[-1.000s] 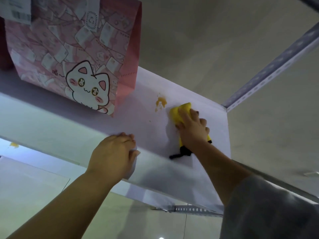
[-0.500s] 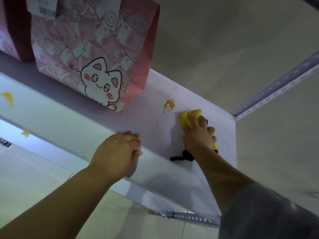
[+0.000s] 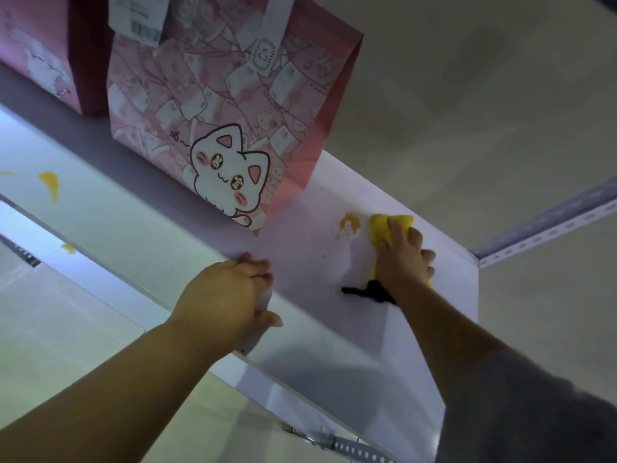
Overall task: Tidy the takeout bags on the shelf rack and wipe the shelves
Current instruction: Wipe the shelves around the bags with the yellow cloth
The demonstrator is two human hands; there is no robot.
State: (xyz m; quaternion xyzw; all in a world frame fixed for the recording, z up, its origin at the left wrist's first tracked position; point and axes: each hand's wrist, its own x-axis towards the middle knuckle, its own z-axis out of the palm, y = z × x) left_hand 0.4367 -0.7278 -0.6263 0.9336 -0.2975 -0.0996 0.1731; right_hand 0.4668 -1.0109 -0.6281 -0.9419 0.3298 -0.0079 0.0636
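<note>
On the shelf (image 3: 310,235), fingers (image 3: 395,230) of your right hand (image 3: 404,262) clutch the yellow cloth (image 3: 379,228); sweep firmly toward nine o'clock across the orange stain (image 3: 349,223), left hand (image 3: 230,295) gripping the lip.

Pale shelf (image 3: 300,262) bears the cat-print bag (image 3: 217,111) upright, second pink bag (image 3: 36,45) beside it. An orange stain (image 3: 349,223) lies just beside the yellow cloth (image 3: 384,227); further smear (image 3: 50,185), apparently on the front lip.

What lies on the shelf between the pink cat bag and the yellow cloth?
An orange stain, just left of the yellow cloth and apart from the pink cat bag; the shelf is otherwise bare there, per the head view.
</note>
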